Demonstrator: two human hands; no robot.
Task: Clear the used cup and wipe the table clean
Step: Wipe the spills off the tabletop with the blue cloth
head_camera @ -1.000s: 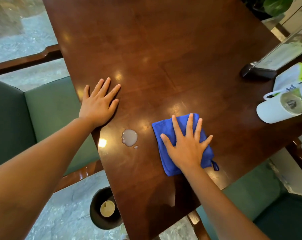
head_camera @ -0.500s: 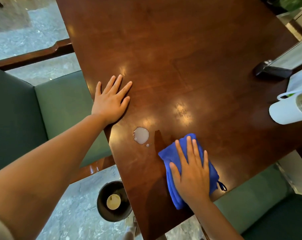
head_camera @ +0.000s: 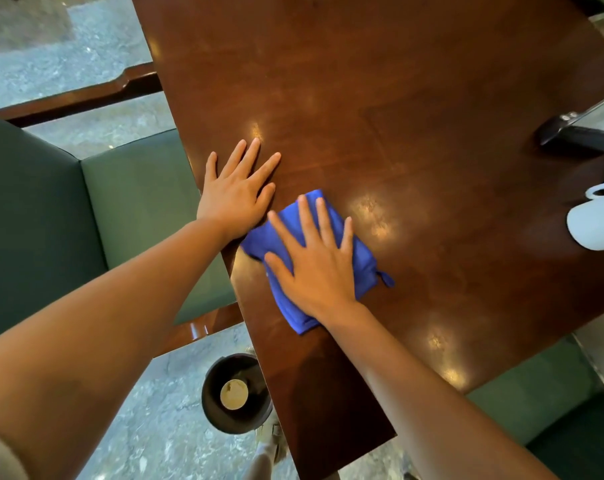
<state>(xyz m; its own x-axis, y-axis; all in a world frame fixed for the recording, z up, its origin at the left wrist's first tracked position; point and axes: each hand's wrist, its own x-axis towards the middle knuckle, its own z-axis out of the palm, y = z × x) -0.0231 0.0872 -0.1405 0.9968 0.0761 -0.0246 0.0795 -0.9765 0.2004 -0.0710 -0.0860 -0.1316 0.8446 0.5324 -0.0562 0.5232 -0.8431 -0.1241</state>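
Dark polished wooden table (head_camera: 414, 81): a blue cloth (head_camera: 359, 258) is being wiped across it near the left edge.

Spread flat on the cloth, the right hand (head_camera: 314, 265) presses with straight fingers; the left hand (head_camera: 236, 192) rests beside it, fingers straight and splayed on bare wood, just touching the cloth's corner. To wipe well, I'd keep the palm's weight even and sweep in overlapping passes, away from the edge. What looks like the used cup (head_camera: 234, 393) sits in a round bin (head_camera: 213, 407) on the stone floor (head_camera: 85, 57) below. A white mug (head_camera: 595, 226) lies at the table's right edge, and green seats (head_camera: 134, 202) flank the table.
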